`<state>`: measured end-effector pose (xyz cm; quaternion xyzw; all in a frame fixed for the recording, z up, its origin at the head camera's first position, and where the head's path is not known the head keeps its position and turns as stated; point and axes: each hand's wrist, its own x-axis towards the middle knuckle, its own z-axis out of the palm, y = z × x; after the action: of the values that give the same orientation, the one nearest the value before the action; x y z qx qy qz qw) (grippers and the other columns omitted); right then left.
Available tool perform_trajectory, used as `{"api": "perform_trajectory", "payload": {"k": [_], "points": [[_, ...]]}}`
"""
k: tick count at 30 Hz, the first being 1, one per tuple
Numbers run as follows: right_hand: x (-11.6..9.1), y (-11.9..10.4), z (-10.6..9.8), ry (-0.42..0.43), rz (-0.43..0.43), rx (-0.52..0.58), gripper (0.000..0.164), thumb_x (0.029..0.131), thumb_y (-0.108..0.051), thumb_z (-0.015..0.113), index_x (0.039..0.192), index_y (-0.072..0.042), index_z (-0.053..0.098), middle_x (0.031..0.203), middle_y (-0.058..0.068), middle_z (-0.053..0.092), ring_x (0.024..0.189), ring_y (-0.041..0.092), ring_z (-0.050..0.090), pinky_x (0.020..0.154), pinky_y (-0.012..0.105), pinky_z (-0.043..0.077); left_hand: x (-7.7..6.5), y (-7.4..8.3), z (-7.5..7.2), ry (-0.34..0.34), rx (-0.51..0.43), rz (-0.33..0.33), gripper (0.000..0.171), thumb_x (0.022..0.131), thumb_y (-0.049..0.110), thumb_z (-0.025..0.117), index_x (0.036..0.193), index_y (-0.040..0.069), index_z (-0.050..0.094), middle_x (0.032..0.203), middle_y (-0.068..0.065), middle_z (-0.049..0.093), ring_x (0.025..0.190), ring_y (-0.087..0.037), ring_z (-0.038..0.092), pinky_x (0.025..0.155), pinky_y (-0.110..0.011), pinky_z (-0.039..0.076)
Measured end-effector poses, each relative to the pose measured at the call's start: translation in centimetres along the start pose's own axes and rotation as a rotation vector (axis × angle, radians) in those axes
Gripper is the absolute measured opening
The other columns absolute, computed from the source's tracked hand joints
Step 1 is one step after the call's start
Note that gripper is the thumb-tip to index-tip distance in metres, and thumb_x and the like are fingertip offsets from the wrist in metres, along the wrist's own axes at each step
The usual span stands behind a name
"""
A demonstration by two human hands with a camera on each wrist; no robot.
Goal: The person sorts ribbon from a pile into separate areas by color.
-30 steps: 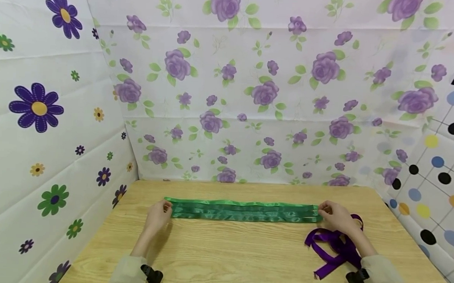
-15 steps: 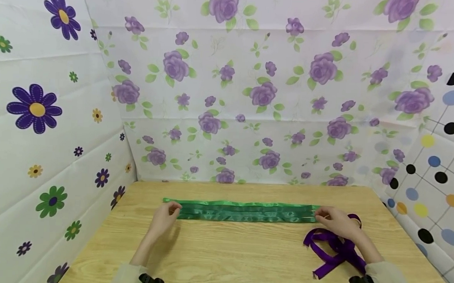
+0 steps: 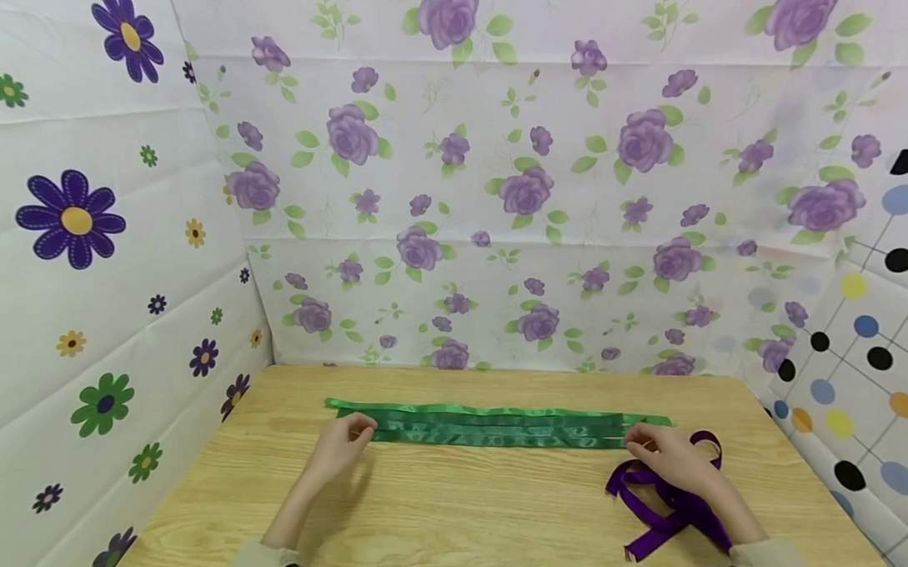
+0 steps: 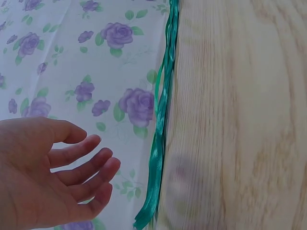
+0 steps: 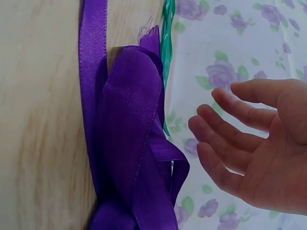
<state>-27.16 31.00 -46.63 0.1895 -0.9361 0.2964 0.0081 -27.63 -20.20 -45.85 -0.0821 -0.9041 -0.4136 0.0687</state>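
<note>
My left hand (image 3: 339, 446), loosely curved and released, is by the left end of the flat, glossy green ribbons (image 3: 486, 430) across the wood-grained tabletop (image 3: 461, 517); my right hand (image 3: 669, 455), equally relaxed, is by their other end, near a looped purple ribbon (image 3: 671, 523) (its tip frayed). Both hands have shifted inward since a second ago.

The widest passage runs over the near wood of the table (image 3: 483, 518), between the left forearm (image 3: 296, 505) and the right forearm (image 3: 733, 512). The green ribbons (image 3: 486, 430) lie low and flat across the far part; behind them a narrow strip reaches the flowered cloth (image 3: 457, 208). The left hand (image 3: 339, 446) and right hand (image 3: 669, 458) obstruct the ribbons' ends. The loose purple ribbon (image 5: 127, 120), partly beneath the right forearm, restricts that side.
</note>
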Motion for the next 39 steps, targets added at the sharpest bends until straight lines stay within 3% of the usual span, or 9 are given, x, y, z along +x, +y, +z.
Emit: {"api": "perform_trajectory", "payload": {"k": [7, 18, 32, 39], "points": [[0.0, 0.1, 0.2, -0.006, -0.015, 0.024, 0.018, 0.099, -0.022, 0.056, 0.105, -0.008, 0.066, 0.101, 0.007, 0.068, 0.087, 0.01, 0.062, 0.073, 0.025, 0.051, -0.1, 0.2, 0.6, -0.021, -0.015, 0.008, 0.014, 0.095, 0.006, 0.059, 0.105, 0.003, 0.068, 0.103, -0.015, 0.069, 0.088, -0.019, 0.065, 0.075, -0.032, 0.054], [-0.7, -0.2, 0.6, -0.019, -0.015, 0.02, 0.017, 0.099, -0.021, 0.056, 0.106, -0.01, 0.065, 0.101, 0.006, 0.064, 0.084, 0.006, 0.06, 0.068, 0.022, 0.05, -1.1, 0.8, 1.4, -0.065, 0.036, 0.03, 0.017, 0.096, 0.009, 0.058, 0.109, 0.003, 0.067, 0.102, -0.011, 0.069, 0.087, -0.018, 0.063, 0.072, -0.031, 0.053], [-1.5, -0.5, 0.7, -0.021, -0.012, -0.002, 0.015, 0.097, -0.018, 0.059, 0.104, -0.007, 0.067, 0.098, 0.003, 0.066, 0.08, 0.004, 0.061, 0.064, 0.021, 0.05, -2.3, 1.5, 1.9, -0.243, 0.073, 0.091, 0.031, 0.099, 0.018, 0.054, 0.12, -0.004, 0.062, 0.113, -0.02, 0.066, 0.096, -0.03, 0.064, 0.08, -0.043, 0.054], [-1.7, -0.3, 0.2, -0.013, 0.009, -0.031, 0.008, 0.093, -0.008, 0.061, 0.099, -0.005, 0.065, 0.093, 0.005, 0.067, 0.079, 0.013, 0.064, 0.061, 0.021, 0.048, -2.9, 2.0, 1.8, -0.323, 0.044, 0.065, 0.043, 0.099, 0.026, 0.055, 0.128, -0.004, 0.056, 0.12, -0.023, 0.062, 0.101, -0.031, 0.062, 0.082, -0.047, 0.053]]}}
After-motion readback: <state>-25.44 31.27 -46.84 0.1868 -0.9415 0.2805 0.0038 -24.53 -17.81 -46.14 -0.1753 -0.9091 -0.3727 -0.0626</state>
